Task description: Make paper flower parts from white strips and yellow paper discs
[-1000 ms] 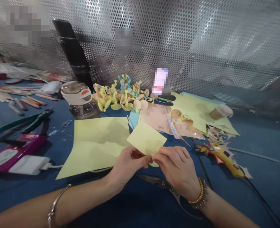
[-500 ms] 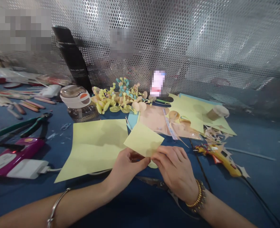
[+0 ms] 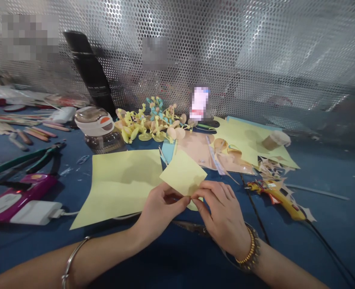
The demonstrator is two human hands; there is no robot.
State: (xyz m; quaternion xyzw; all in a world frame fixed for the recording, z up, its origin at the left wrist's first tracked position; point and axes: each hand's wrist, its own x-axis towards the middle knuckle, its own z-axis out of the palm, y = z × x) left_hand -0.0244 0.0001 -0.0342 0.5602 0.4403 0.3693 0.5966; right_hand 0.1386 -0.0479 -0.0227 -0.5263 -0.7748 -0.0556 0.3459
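Work area from the head-worn camera, read left to right. At far left on the blue counter point(image 3: 331, 228), green-handled pliers point(image 3: 21, 160) and a magenta power strip point(image 3: 3, 204) lie away from the working zone, apparently to leave room for the paper. A large yellow paper sheet point(image 3: 117, 188) lies flat just beside the left hand point(image 3: 161, 206), its position suggesting stock kept within reach. The left hand, fingers curled and closed, pinches the lower left edge of a small yellow paper piece point(image 3: 182, 172). The right hand point(image 3: 222, 212) pinches its lower right edge, the two hands almost meeting. The piece is held tilted above the counter, seemingly so that both hands can work along that edge. Scissors point(image 3: 189, 228) lie just below the hands, handy for cutting. Behind, curled paper flowers point(image 3: 153, 124) are grouped against a perforated metal sheet point(image 3: 225, 60). At right, a yellow hot glue gun point(image 3: 275, 196) rests among star-edged paper offcuts point(image 3: 270, 168), its cord trailing clear of the paper.
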